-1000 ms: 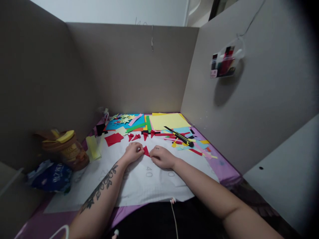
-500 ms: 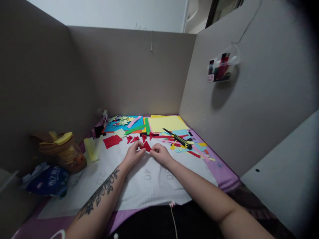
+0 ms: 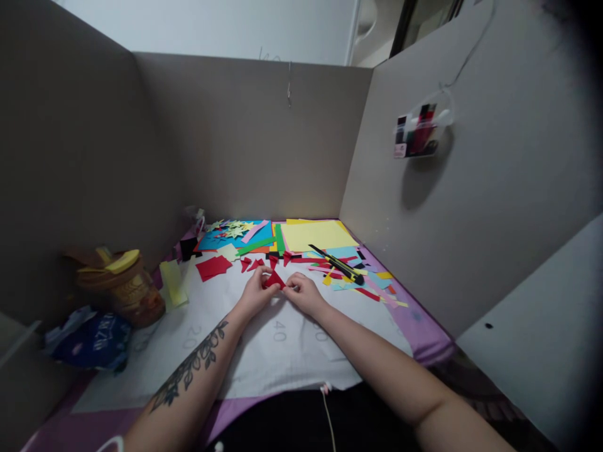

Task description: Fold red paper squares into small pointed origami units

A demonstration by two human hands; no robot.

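Note:
Between my two hands, over the white cloth, is a small folded piece of red paper. My left hand pinches its left side, and my right hand pinches its lower right corner. Just beyond my fingers lie several small folded red paper pieces in a row. To the left of them rests a stack of red paper squares. A black and yellow utility knife lies to the right, on top of paper scraps.
Paper strips and scraps cover the right side. Yellow sheets and a blue sheet with paper stars lie at the back. A brown container and a blue packet stand left. Grey panels enclose the table.
The red paper has been turned and tilted between my fingers, its point now leaning more to the left. My hands have hardly moved, and the view has shifted slightly.

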